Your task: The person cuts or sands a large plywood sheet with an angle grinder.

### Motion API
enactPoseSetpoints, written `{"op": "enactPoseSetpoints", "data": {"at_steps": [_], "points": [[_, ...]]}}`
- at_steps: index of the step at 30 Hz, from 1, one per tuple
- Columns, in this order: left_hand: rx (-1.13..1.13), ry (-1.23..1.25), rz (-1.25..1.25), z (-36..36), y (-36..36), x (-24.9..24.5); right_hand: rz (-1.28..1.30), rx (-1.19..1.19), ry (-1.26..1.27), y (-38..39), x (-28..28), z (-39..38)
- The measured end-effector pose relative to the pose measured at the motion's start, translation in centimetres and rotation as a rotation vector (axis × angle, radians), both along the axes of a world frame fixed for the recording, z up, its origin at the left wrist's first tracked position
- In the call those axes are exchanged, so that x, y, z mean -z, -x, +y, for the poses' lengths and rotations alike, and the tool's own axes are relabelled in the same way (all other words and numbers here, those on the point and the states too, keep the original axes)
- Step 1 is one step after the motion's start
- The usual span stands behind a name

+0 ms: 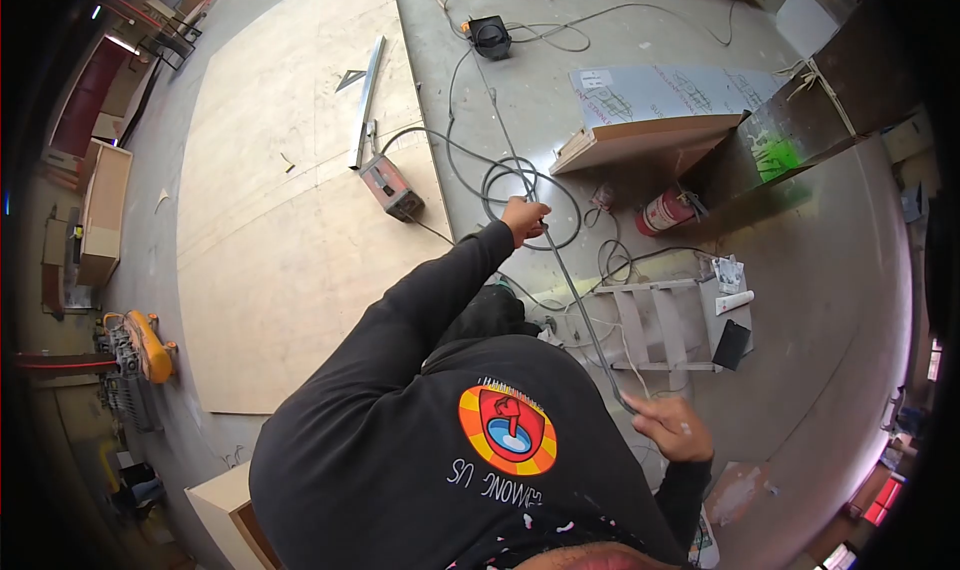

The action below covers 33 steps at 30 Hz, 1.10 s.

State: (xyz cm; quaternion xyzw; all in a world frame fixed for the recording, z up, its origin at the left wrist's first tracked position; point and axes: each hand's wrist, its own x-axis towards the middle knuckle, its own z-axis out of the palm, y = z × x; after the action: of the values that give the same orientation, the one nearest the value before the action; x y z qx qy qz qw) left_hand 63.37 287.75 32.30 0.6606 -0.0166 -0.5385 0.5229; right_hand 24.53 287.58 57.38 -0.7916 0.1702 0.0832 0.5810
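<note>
A grey cable (578,292) is stretched between my two hands. My left hand (525,220), on an outstretched arm, is closed around it, over loose loops of the same kind of cable (572,185) on the floor. Closer to my body on the right, my right hand (675,428) pinches the cable at its fingertips. Left of my left hand, a red and grey box-shaped machine (390,185) rests on a large plywood sheet (300,300). A cable runs from it toward the loops.
A metal straightedge (369,100) and a set square (350,79) lie on the plywood. A black device (490,37) sits on the floor ahead. To the right are a fire extinguisher (665,212), a small step stool (664,325), a dark phone-like slab (732,345) and a film-covered panel (670,92).
</note>
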Motion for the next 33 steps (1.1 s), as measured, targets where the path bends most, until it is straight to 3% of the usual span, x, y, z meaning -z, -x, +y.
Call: {"op": "enactPoseSetpoints", "data": {"at_steps": [4,8,11,13,15,16,17,20,22,24,25,26,27,28,30,31,33], "points": [[0.067,0.010,-0.036,0.0,-1.3,-0.6,0.086,-0.136,-0.009,2.6,-3.6,-1.7],[0.005,0.125,-0.032,-0.6,-1.7,-1.2,-0.087,-0.050,-0.259,3.5,-2.8,-3.7],[0.101,0.098,-0.584,-0.5,-2.1,0.3,-0.138,-0.190,-0.295,1.3,-0.6,-6.0],[0.154,0.105,-0.634,0.4,-2.8,-2.9,-0.201,0.027,-0.178,-1.4,1.3,-7.0],[0.253,0.167,-0.784,1.2,-3.5,-3.9,-0.108,0.400,-0.387,-6.4,3.5,-6.8],[0.237,0.301,-0.939,1.6,-3.5,-3.7,-0.083,0.478,-0.462,-9.1,5.0,-7.4],[0.319,0.260,-0.816,2.2,-3.5,-6.3,-0.056,0.559,-0.538,-12.1,6.4,-8.1],[0.465,0.455,-0.732,4.2,-2.6,-9.6,-0.060,0.543,-0.735,-22.2,9.8,-10.0],[0.790,0.521,-0.675,5.4,-3.3,-14.5,-0.029,0.505,-0.785,-29.5,12.6,-11.0],[1.015,0.694,-0.789,5.3,-4.2,-15.4,0.060,0.459,-0.917,-36.7,13.9,-12.0],[1.014,0.693,-0.777,5.4,-4.8,-16.4,0.132,0.427,-0.997,-40.1,14.1,-12.5],[1.059,0.738,-0.806,5.2,-5.7,-17.5,0.198,0.570,-0.997,-43.4,15.7,-13.2],[1.102,0.783,-0.838,5.1,-6.4,-18.3,0.326,0.584,-1.279,-46.1,21.1,-16.2],[1.097,0.782,-0.838,5.1,-7.0,-18.6,0.330,0.583,-1.278,-48.0,21.2,-16.5],[1.140,0.697,-0.894,5.4,-8.7,-18.9,0.191,0.886,-0.780,-51.4,20.6,-15.8],[1.136,0.696,-0.890,5.7,-9.5,-18.7,0.196,0.884,-0.778,-52.0,20.1,-15.8],[0.988,0.764,-0.835,6.3,-11.3,-17.6,0.171,0.421,-0.751,-52.9,18.5,-16.1]]}}
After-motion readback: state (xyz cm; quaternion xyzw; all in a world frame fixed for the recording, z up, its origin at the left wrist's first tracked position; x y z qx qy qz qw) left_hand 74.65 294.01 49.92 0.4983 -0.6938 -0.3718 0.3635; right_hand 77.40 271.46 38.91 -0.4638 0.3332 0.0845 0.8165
